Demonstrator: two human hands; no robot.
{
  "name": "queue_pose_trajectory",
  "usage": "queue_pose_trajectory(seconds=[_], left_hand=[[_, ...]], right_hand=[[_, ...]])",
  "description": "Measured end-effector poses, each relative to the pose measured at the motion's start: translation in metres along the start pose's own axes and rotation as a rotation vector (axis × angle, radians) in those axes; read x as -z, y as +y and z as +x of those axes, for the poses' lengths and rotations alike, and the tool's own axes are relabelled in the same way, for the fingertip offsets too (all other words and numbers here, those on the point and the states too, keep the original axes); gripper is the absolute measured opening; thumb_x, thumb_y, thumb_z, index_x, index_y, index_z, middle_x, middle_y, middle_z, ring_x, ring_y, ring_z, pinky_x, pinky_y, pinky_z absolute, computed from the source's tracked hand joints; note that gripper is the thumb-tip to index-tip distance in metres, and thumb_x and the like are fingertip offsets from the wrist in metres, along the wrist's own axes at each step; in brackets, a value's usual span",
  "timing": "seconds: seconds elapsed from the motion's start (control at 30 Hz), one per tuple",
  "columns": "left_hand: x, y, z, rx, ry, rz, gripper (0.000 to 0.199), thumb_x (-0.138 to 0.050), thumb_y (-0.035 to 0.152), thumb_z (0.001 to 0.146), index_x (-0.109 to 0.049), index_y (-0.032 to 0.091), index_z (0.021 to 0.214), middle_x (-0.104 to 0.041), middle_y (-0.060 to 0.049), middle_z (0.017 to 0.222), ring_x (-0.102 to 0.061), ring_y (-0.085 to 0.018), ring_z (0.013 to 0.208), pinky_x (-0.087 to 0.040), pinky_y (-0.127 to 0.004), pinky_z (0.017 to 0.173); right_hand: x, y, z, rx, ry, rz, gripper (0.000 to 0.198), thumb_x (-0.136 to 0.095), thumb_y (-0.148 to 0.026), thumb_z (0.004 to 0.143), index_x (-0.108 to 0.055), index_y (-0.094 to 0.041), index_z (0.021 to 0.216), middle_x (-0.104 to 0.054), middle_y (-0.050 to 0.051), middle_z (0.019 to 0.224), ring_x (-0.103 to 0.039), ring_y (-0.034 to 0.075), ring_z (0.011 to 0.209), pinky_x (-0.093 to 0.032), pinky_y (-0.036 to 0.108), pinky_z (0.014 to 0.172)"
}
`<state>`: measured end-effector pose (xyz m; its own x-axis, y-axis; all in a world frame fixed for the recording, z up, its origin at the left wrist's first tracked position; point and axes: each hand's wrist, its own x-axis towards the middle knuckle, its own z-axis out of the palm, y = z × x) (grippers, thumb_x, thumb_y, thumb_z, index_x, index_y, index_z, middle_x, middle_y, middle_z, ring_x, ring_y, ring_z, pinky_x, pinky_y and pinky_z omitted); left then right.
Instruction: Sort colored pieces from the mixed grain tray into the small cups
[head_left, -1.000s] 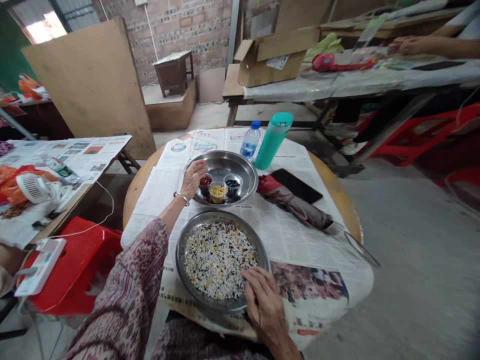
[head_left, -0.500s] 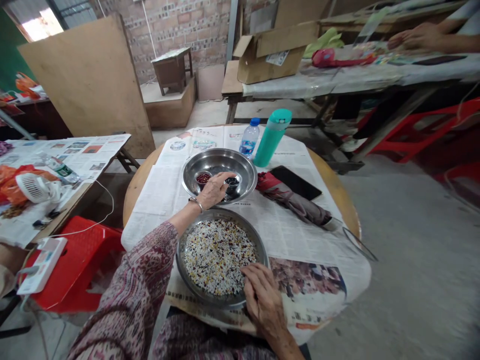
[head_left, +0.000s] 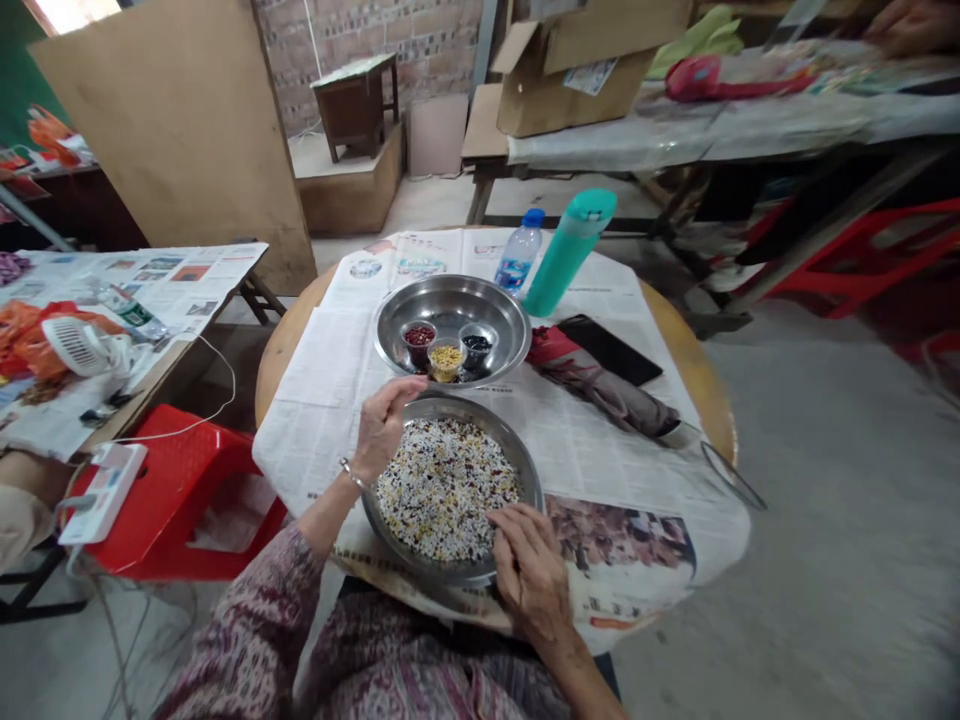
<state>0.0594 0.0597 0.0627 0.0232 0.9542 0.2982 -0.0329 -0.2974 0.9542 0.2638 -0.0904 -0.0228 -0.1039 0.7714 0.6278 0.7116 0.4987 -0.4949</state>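
Note:
My left hand [head_left: 381, 428] is over the left rim of the near metal bowl [head_left: 531, 478], its fingers drawn together; whatever they might hold is hidden. White grains mixed with yellow, dark red and black beans [head_left: 446, 485] fill this bowl. At its right rim rests my right hand [head_left: 531, 565], fingers lying over the grains, thumb apart, nothing visible in it. Just beyond, a second metal bowl [head_left: 439, 289] holds three small clear cups: one with red beans [head_left: 419, 336], one with yellow beans [head_left: 446, 357], one with black beans [head_left: 477, 344].
Newspaper covers the round table [head_left: 322, 360]. A water bottle [head_left: 519, 255], a teal flask [head_left: 570, 255], a dark phone-like slab [head_left: 615, 350] and a folded umbrella [head_left: 600, 385] lie beyond and right. A red stool [head_left: 176, 500] is at left, a cardboard box [head_left: 577, 90] behind.
My left hand has drawn back from the cups in the far bowl to the near bowl's left rim, uncovering the yellow beans. My right hand stays at the near bowl. The view has shifted slightly.

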Motion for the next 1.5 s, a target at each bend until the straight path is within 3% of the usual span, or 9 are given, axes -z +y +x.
queue_pose_trajectory(seconds=[0.17, 0.37, 0.57, 0.87, 1.0, 1.13, 1.23, 1.33, 1.5], left_hand=[[0.023, -0.018, -0.044, 0.052, 0.054, -0.006, 0.023, -0.053, 0.01, 0.082, -0.073, 0.018, 0.091, -0.071, -0.006, 0.108, -0.064, -0.019, 0.11, -0.053, -0.036, 0.1], [0.016, -0.004, -0.065, -0.156, -0.213, 0.35, 0.047, -0.041, -0.004, 0.077, -0.071, 0.02, 0.104, -0.066, -0.008, 0.119, -0.061, -0.019, 0.114, -0.047, -0.038, 0.106], [0.043, -0.026, -0.05, -0.099, -0.008, 0.736, 0.031, -0.063, 0.01, 0.079, -0.07, 0.017, 0.108, -0.066, -0.011, 0.114, -0.058, -0.025, 0.113, -0.045, -0.044, 0.105], [0.062, -0.049, -0.023, 0.104, -0.107, 0.515, 0.029, -0.062, 0.029, 0.087, -0.072, 0.014, 0.11, -0.072, -0.004, 0.087, -0.062, -0.014, 0.074, -0.05, -0.026, 0.073], [0.064, -0.056, -0.024, 0.084, -0.083, 0.512, 0.027, -0.064, 0.027, 0.084, -0.075, 0.014, 0.105, -0.074, -0.005, 0.086, -0.063, -0.015, 0.075, -0.049, -0.026, 0.073], [0.063, -0.058, -0.026, 0.076, -0.081, 0.52, 0.026, -0.063, 0.027, 0.084, -0.076, 0.016, 0.104, -0.075, -0.005, 0.09, -0.063, -0.015, 0.075, -0.05, -0.027, 0.073], [0.063, -0.057, -0.027, 0.074, -0.072, 0.535, 0.025, -0.063, 0.027, 0.083, -0.076, 0.016, 0.102, -0.075, -0.004, 0.087, -0.063, -0.015, 0.074, -0.05, -0.027, 0.072], [0.063, -0.057, -0.027, 0.07, -0.073, 0.545, 0.025, -0.063, 0.027, 0.083, -0.076, 0.017, 0.102, -0.076, -0.004, 0.089, -0.064, -0.015, 0.076, -0.051, -0.027, 0.074], [0.063, -0.056, -0.028, 0.073, -0.071, 0.538, 0.025, -0.063, 0.027, 0.084, -0.076, 0.016, 0.102, -0.076, -0.006, 0.094, -0.065, -0.016, 0.078, -0.052, -0.027, 0.076]], right_hand=[[0.0, 0.001, -0.003, 0.005, -0.023, 0.002, 0.028, -0.049, -0.009, 0.091, -0.062, -0.019, 0.113, -0.07, 0.009, 0.1, -0.057, 0.024, 0.107, -0.052, 0.044, 0.091], [0.0, 0.002, -0.004, -0.011, -0.028, -0.011, 0.028, -0.048, -0.009, 0.091, -0.063, -0.02, 0.111, -0.068, 0.008, 0.1, -0.058, 0.024, 0.107, -0.051, 0.044, 0.092], [0.001, 0.0, -0.002, -0.005, -0.035, -0.027, 0.027, -0.049, -0.009, 0.091, -0.062, -0.021, 0.111, -0.069, 0.007, 0.1, -0.057, 0.024, 0.106, -0.051, 0.044, 0.094], [0.008, -0.009, 0.008, 0.01, -0.063, -0.175, 0.017, -0.052, -0.015, 0.092, -0.064, -0.02, 0.103, -0.072, 0.006, 0.095, -0.06, 0.024, 0.102, -0.038, 0.054, 0.107], [0.026, -0.023, 0.028, 0.04, -0.278, -0.206, 0.014, -0.056, -0.018, 0.092, -0.067, -0.018, 0.1, -0.072, 0.007, 0.096, -0.061, 0.023, 0.096, -0.042, 0.046, 0.102], [0.03, -0.038, 0.046, 0.089, -0.789, -0.073, 0.019, -0.052, -0.016, 0.094, -0.069, -0.021, 0.087, -0.071, 0.004, 0.085, -0.063, 0.017, 0.083, -0.048, 0.028, 0.078], [0.015, -0.043, 0.058, 0.082, -0.978, -0.078, 0.021, -0.052, -0.016, 0.094, -0.07, -0.021, 0.084, -0.071, 0.003, 0.084, -0.064, 0.017, 0.081, -0.047, 0.028, 0.076], [-0.007, -0.036, 0.073, 0.053, -0.925, -0.095, 0.021, -0.051, -0.014, 0.094, -0.071, -0.021, 0.097, -0.071, 0.006, 0.095, -0.065, 0.018, 0.092, -0.049, 0.029, 0.081], [-0.028, -0.023, 0.094, -0.021, -0.582, -0.125, 0.026, -0.049, -0.014, 0.094, -0.068, -0.019, 0.111, -0.068, 0.011, 0.107, -0.061, 0.023, 0.103, -0.052, 0.035, 0.086]])
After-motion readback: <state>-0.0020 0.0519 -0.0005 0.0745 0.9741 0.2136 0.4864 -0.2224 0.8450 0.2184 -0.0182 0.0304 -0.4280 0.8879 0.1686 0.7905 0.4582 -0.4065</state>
